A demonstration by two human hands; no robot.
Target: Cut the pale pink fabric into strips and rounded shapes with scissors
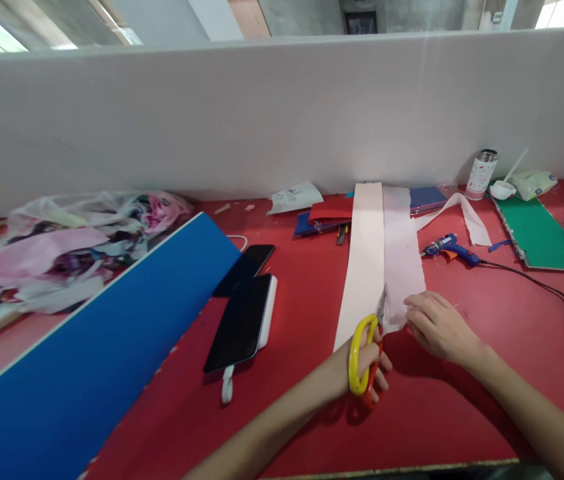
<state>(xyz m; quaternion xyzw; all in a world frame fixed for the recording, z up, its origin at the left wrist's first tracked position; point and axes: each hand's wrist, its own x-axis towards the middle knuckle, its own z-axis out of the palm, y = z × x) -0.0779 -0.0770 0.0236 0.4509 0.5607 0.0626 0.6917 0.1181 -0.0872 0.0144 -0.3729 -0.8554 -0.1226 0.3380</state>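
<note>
My left hand [369, 360] grips scissors [357, 357] with one yellow and one red handle. Their blades point away from me, at the near left edge of a thin pale pink sheet [403, 240]. Fingers curled, my right hand [439, 323] pinches that sheet's near right corner. Directly left of the sheet, and partly against it, lies a long cream strip [366, 253] that reaches from the back of the table to my left wrist. How far the blades are parted is hard to make out.
A blue board [112, 320] slants across the left, beside phones [239, 320] and a cable. A bag of scraps [62, 247] lies behind it. On the right are a glue gun [452, 250] with cord, a green board [542, 233] and a bottle [482, 175]. A white partition [262, 120] closes the back.
</note>
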